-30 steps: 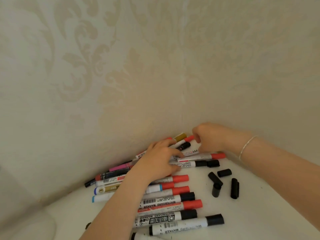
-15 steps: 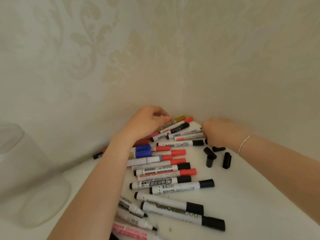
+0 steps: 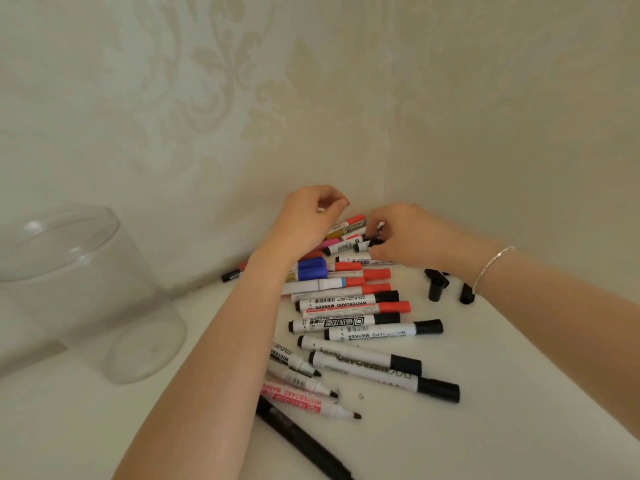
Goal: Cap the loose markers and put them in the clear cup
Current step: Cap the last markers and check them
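A pile of whiteboard markers [image 3: 349, 303] with red, black and blue caps lies in the wall corner. In front of it lie three uncapped markers [image 3: 304, 382] with bare tips. Loose black caps [image 3: 436, 287] rest to the right of the pile. The clear cup [image 3: 79, 289] stands at the left, with no marker visible in it. My left hand [image 3: 308, 220] hovers over the back of the pile with its fingers curled; nothing shows in it. My right hand [image 3: 412, 237] pinches a black cap [image 3: 375, 241] at the end of a small marker [image 3: 343, 247].
The white tabletop [image 3: 502, 410] ends against two patterned walls that meet behind the hands. A long black pen [image 3: 304, 441] lies at the front, under my left forearm. Small dark specks [image 3: 361, 395] dot the table near the bare tips.
The view tilted down, bringing the cup and front markers into sight. My left hand rose off the pile. My right hand moved left to the back markers and took a black cap.
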The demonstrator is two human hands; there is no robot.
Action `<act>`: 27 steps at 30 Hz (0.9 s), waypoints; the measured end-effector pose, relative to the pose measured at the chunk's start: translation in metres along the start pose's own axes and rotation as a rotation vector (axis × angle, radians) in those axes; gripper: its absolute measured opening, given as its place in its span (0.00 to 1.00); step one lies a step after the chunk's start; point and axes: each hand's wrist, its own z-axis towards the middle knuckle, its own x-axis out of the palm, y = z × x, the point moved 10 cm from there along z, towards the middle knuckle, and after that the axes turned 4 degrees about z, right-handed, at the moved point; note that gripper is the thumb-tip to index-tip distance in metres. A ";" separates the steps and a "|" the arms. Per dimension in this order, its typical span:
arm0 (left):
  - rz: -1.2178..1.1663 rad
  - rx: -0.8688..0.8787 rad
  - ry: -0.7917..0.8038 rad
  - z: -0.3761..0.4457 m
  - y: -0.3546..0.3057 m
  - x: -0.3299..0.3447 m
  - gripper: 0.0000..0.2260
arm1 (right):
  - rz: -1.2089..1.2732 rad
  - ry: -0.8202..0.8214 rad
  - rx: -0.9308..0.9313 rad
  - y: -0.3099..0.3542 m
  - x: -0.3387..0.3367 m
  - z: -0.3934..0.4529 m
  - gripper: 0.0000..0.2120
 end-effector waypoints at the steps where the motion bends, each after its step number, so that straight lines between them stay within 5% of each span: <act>1: 0.004 0.002 -0.005 -0.004 0.000 -0.003 0.07 | 0.044 -0.015 -0.010 0.005 0.001 -0.003 0.09; 5: 0.058 0.005 0.069 -0.029 0.002 -0.016 0.06 | 0.294 -0.029 -0.002 0.020 0.009 -0.012 0.07; 14: 0.147 -0.099 0.564 -0.119 0.029 -0.010 0.04 | 0.601 0.016 0.086 0.047 0.035 -0.038 0.03; 27: 0.349 -0.139 0.563 -0.158 0.050 -0.011 0.12 | 0.634 -0.106 0.130 0.059 0.057 -0.071 0.06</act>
